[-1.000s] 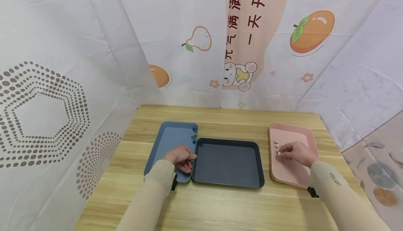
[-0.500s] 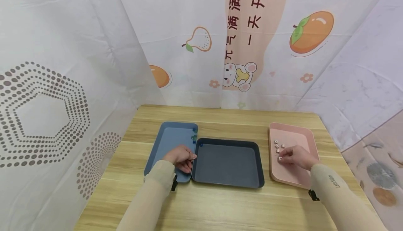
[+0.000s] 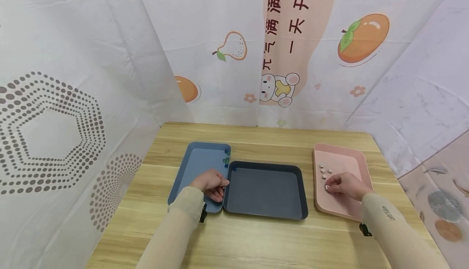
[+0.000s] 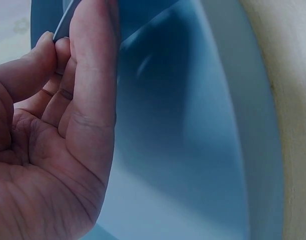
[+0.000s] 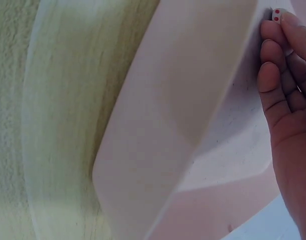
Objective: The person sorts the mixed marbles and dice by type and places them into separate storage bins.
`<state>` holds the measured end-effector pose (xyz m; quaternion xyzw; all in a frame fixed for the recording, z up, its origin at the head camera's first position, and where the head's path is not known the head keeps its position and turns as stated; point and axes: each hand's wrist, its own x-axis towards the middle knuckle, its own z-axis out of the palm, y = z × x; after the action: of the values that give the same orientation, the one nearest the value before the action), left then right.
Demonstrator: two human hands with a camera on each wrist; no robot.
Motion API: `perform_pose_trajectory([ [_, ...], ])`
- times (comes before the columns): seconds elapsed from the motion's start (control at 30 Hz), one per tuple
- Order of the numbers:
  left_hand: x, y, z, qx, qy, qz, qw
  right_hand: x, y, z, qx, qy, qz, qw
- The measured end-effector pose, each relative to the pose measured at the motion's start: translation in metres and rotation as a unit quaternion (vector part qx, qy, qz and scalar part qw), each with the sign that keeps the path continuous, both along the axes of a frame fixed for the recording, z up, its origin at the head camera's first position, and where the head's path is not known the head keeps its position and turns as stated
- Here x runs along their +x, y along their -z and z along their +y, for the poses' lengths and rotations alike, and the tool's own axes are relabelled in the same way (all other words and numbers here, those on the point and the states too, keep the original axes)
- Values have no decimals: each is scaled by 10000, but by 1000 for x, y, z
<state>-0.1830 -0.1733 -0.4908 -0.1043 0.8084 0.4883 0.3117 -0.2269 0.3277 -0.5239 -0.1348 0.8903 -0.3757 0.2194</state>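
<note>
In the head view my left hand [image 3: 211,184] reaches across the blue tray [image 3: 200,157]. Its thumb and index finger pinch a tray rim [image 4: 66,21] where the blue tray meets the dark grey tray [image 3: 267,189]; which tray's rim it is, I cannot tell. Over the pink tray [image 3: 335,147], my right hand [image 3: 346,185] pinches a small white die [image 5: 276,16] with red dots between thumb and index finger. The die is low, close to the tray floor. Several other white dice [image 3: 324,176] lie just beyond those fingertips.
Small blue and green pieces [image 3: 226,160] sit along the blue tray's right wall. One blue piece [image 3: 235,169] lies in the dark tray's far left corner. All trays stand on a wood-grain table [image 3: 256,240], with a printed white curtain [image 3: 220,90] behind.
My right hand has drawn slightly nearer and away from the group of dice, with one die now at its fingertips, exposing the others. The left hand has stayed in place.
</note>
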Motion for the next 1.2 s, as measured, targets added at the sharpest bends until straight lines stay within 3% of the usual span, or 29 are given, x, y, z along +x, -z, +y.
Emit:
perform_pose_trajectory([
  [0.6, 1, 0, 0, -2, 22, 25, 10000, -2, 0, 0, 35, 70, 69, 9999],
  [0.83, -1, 1, 0, 10, 14, -33, 10000, -5, -11, -2, 201, 294, 426, 9985],
  [1.2, 0, 2, 0, -24, 9, 4, 10000, -15, -31, -25, 147, 307, 416, 9986],
])
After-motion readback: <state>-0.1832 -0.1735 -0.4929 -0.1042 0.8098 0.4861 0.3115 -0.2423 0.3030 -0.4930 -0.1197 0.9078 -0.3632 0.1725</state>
